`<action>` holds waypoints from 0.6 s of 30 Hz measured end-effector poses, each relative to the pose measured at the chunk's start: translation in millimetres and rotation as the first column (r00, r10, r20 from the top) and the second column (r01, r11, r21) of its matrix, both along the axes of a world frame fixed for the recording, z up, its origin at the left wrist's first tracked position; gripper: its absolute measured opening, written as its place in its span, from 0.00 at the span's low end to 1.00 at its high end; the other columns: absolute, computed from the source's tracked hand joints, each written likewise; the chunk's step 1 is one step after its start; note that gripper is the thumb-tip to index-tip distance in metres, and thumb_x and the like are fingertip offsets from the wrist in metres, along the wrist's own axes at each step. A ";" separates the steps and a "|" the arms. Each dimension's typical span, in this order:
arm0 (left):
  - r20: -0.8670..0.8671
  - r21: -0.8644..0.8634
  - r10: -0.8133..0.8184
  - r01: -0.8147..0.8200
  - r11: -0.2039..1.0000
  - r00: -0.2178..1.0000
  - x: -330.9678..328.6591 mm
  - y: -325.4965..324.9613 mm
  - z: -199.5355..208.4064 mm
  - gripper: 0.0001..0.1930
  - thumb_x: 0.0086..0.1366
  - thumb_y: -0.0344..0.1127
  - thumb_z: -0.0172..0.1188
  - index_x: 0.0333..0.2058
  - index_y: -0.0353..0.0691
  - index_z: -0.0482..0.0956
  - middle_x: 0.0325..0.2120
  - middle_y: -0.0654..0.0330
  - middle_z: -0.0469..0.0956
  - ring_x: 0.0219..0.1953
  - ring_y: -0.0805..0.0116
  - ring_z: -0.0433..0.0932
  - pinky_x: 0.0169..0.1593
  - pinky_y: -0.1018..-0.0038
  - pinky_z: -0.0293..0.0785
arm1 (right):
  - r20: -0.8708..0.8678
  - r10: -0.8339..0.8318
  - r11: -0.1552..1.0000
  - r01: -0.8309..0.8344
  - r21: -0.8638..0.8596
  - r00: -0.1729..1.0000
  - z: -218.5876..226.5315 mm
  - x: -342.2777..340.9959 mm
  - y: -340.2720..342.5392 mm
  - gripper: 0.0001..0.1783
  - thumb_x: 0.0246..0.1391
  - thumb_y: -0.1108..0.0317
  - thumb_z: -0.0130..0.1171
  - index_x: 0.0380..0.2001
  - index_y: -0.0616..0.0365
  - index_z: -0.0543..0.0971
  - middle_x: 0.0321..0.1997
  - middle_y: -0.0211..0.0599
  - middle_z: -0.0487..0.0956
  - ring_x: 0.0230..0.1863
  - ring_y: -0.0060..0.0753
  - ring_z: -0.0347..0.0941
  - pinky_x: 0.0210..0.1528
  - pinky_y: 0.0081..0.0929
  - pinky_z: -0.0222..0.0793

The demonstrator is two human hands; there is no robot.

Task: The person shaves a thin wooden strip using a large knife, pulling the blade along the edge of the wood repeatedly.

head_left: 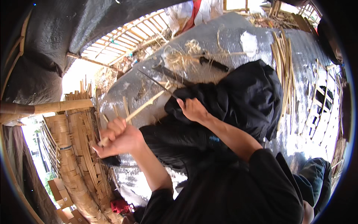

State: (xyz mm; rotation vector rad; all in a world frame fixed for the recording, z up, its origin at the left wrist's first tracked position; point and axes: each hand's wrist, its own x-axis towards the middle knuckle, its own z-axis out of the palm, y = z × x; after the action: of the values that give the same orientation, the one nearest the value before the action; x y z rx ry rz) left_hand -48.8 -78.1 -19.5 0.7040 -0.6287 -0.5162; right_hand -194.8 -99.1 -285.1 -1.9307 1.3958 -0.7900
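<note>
My left hand (118,136) is closed around the lower end of a pale bamboo strip (143,106), which slants up to the right over the grey sheet (227,28). In my right hand (194,109) is a knife, its handle hidden by the fingers. Its long, thin dark blade (154,81) points up and left. Near the strip's far end the blade crosses it; whether the two touch I cannot tell. Both hands are in front of my legs, which are covered in black cloth (246,89).
Curled bamboo shavings (186,54) lie on the sheet beside a black-handled tool (213,64). A bundle of long bamboo strips (284,71) is at the right. Woven bamboo (65,149) stands at the left, below a thick bamboo pole (61,106). Someone's denim-clad leg (317,175) shows at the lower right.
</note>
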 end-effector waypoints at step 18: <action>-0.045 0.114 0.413 -0.406 0.907 0.910 21.7 -2.5 44.8 0.30 0.67 0.66 0.40 0.14 0.52 0.49 0.11 0.71 0.43 0.15 0.76 0.40 0.22 0.74 0.39 | 0.096 0.021 0.957 -0.048 0.285 0.995 16.8 5.3 16.4 0.29 0.66 0.49 0.49 0.31 0.69 0.78 0.20 0.62 0.77 0.28 0.65 0.78 0.28 0.51 0.75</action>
State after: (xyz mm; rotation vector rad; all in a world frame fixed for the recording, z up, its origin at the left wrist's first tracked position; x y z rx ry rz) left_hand -27.1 -80.6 25.3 0.8858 -0.3749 -0.1803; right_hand -189.5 -82.7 -268.3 -1.6691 1.3362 -0.6136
